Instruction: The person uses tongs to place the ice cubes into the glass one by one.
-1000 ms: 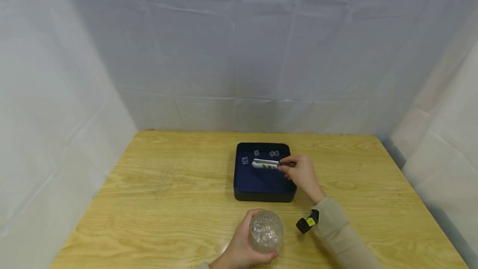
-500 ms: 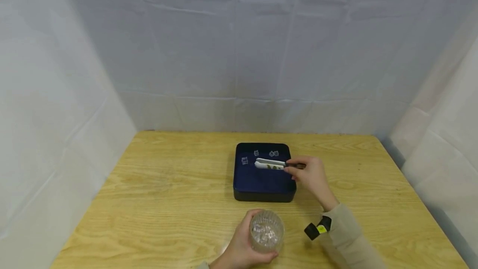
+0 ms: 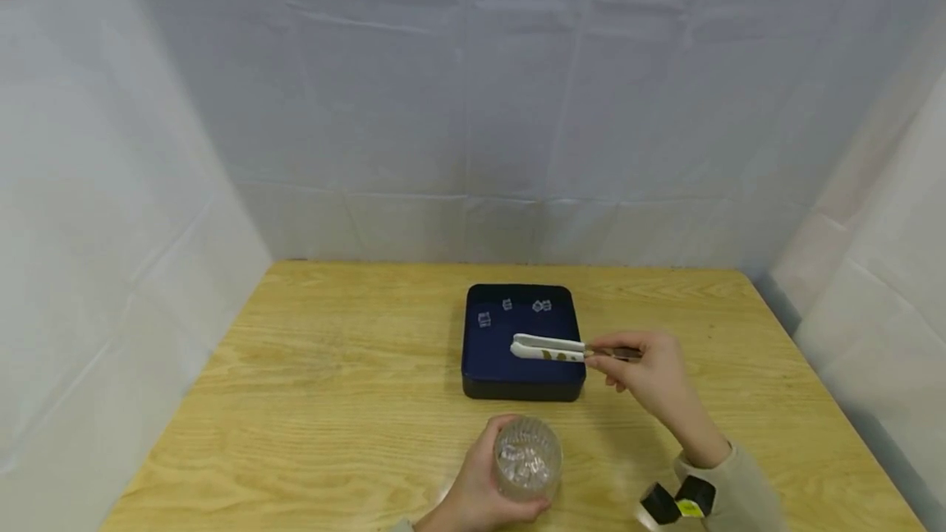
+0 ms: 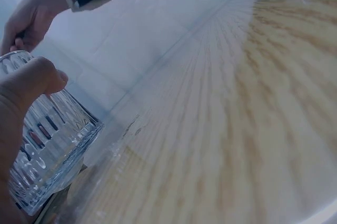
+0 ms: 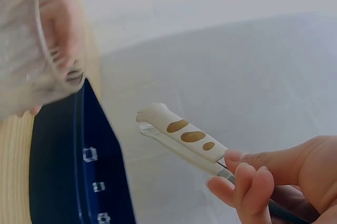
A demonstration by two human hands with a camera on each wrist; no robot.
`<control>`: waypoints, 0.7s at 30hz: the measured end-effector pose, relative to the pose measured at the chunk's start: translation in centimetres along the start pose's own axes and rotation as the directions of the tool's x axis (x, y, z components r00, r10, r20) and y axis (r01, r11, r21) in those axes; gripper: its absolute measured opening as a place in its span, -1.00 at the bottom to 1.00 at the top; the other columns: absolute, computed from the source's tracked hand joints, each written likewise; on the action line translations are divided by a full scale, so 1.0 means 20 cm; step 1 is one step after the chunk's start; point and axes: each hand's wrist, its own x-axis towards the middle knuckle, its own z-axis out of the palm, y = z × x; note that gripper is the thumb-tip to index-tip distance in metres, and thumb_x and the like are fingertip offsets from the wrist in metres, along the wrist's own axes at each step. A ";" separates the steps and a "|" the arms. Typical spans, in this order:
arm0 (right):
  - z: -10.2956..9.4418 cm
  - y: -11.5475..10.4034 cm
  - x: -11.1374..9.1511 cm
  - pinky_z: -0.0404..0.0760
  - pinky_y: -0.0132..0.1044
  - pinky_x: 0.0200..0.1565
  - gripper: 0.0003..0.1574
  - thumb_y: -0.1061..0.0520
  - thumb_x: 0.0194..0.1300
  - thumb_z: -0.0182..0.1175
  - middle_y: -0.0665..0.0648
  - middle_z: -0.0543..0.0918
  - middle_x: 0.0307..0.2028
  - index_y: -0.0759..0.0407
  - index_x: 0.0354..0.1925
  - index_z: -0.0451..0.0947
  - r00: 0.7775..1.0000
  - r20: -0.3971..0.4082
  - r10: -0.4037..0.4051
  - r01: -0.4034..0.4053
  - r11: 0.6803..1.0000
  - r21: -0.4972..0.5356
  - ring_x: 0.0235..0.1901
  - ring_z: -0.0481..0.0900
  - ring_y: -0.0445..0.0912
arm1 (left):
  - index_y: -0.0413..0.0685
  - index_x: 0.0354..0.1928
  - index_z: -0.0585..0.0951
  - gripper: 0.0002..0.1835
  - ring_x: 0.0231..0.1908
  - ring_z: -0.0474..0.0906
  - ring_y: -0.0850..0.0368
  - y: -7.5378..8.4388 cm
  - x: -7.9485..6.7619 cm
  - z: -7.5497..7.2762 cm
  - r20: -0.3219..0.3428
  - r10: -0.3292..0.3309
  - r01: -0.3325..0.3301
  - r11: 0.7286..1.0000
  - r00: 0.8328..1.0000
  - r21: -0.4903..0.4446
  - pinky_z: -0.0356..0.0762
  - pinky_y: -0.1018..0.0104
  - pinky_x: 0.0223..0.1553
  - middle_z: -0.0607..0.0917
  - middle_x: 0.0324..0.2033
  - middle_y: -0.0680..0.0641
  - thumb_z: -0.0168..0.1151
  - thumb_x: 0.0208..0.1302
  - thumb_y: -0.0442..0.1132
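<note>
The right hand (image 3: pixel 654 372) has its fingers drawn nearly together, pinching the tongs (image 3: pixel 550 355), which point to nine o'clock over the tray (image 3: pixel 523 390), arms slightly apart; whether their tips grip anything, I cannot tell. The left hand (image 3: pixel 476 483) has its fingers spread wide and curled round the glass (image 3: pixel 528 458), at six o'clock from the tray, with clear pieces inside. Cubes (image 3: pixel 484 319) lie in the tray toward ten, eleven and one o'clock. The tray rests on the counter (image 3: pixel 355 368); pale sheets (image 3: pixel 473 105) hang at nine, twelve and three.
</note>
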 end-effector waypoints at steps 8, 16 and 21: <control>-0.07 -0.09 -0.18 0.62 -0.20 -0.62 -0.75 0.24 0.15 0.43 0.09 0.73 -0.49 0.29 -0.16 0.73 1.000 0.028 -0.007 0.006 1.000 0.021 -0.64 0.59 -0.10 | -0.03 0.28 0.33 -0.05 0.08 0.55 -0.04 -0.01 0.00 0.00 -0.012 0.027 -0.027 1.000 1.000 0.007 0.55 0.11 0.12 0.57 0.11 -0.10 0.66 -0.22 -0.27; -0.09 -0.10 -0.32 0.58 -0.25 -0.67 -0.78 0.22 0.14 0.44 0.05 0.72 -0.51 0.25 -0.20 0.74 0.995 0.095 -0.002 0.002 1.000 0.001 -0.67 0.55 -0.16 | 0.13 0.28 0.33 -0.04 0.09 0.54 0.03 0.00 0.00 -0.01 0.001 -0.060 0.060 0.998 0.998 -0.017 0.50 0.13 0.16 0.56 0.12 0.04 0.67 -0.21 -0.21; -0.08 -0.09 -0.38 0.58 -0.25 -0.66 -0.77 0.19 0.16 0.43 0.03 0.71 -0.50 0.22 -0.18 0.74 0.985 0.164 0.047 -0.047 0.999 -0.006 -0.66 0.55 -0.16 | 0.10 0.29 0.32 -0.05 0.11 0.53 0.05 -0.01 0.00 -0.02 0.011 -0.036 0.036 0.999 0.999 -0.033 0.47 0.14 0.20 0.56 0.14 0.04 0.66 -0.20 -0.25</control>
